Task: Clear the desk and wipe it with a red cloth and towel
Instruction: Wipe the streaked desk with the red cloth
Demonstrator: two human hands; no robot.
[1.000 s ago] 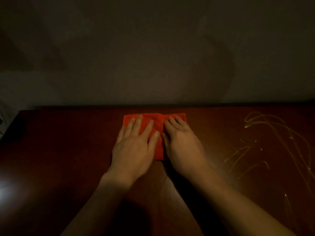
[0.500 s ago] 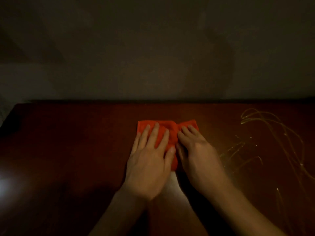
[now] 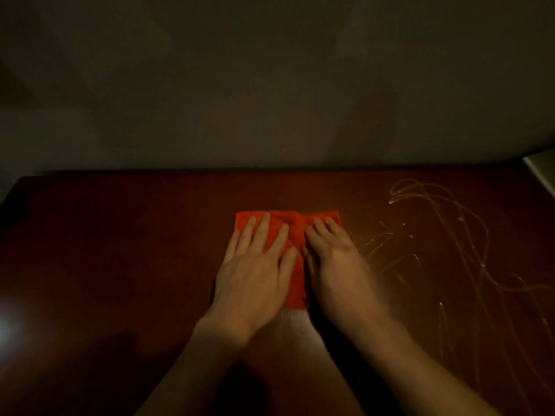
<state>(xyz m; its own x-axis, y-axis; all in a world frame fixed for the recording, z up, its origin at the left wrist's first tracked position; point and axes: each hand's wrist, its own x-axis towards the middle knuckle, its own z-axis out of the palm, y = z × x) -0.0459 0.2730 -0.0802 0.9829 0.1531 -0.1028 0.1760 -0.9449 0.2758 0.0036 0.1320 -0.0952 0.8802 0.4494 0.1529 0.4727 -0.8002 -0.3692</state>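
Red cloth [image 3: 295,235]: pinned under left hand [image 3: 255,274] and right hand [image 3: 338,265], fingers straight, slightly spread. Advice: press evenly, sweep toward streaks [image 3: 444,235] right of the fingertips.

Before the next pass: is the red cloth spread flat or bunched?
Flat: the red cloth lies on the desk under both open hands, creased mid-cloth.

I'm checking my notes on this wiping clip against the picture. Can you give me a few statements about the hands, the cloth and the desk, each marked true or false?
1. Both hands press flat on the red cloth. True: left hand, right hand.
2. The cloth is bunched in one fist. False: it lies flat under straight fingers.
3. Shiny streaks mark the desk right of the cloth. True.
4. The cloth lies at the desk's left edge. False: it is near the middle.
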